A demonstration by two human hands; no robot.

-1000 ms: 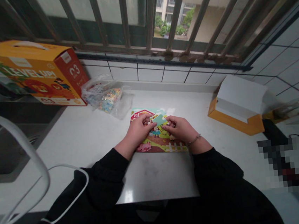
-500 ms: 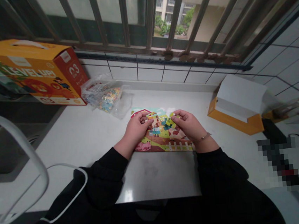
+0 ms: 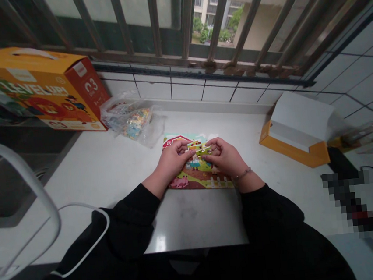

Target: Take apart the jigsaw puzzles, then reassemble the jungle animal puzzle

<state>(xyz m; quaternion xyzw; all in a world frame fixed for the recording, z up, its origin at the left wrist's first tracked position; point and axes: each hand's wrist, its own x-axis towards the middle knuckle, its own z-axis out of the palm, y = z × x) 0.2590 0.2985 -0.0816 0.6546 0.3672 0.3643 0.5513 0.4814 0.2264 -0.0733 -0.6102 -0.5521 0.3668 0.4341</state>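
Note:
A colourful farm-scene puzzle picture [image 3: 180, 183] lies flat on the white counter beneath both hands. Over its left part, my left hand [image 3: 172, 160] is closed in a pinch on a puzzle piece with orange and green on it [image 3: 193, 146]. My right hand [image 3: 227, 160] pinches a yellow-green puzzle piece [image 3: 203, 150] between thumb and fingers. The two pieces are close together above the picture; whether they touch I cannot tell. My fingers and wrists cover parts of the barn and the cow in the picture.
Clear plastic bags with puzzle pieces [image 3: 138, 123] lie behind on the left, beside an orange carton [image 3: 50, 93]. An open orange-and-white box [image 3: 294, 147] stands at right. A white curved tube [image 3: 34, 181] and a dark sink [image 3: 9, 188] are at left.
My right hand has moved left with the yellow-green piece, bringing it close to the piece in my left hand. My left hand has hardly moved.

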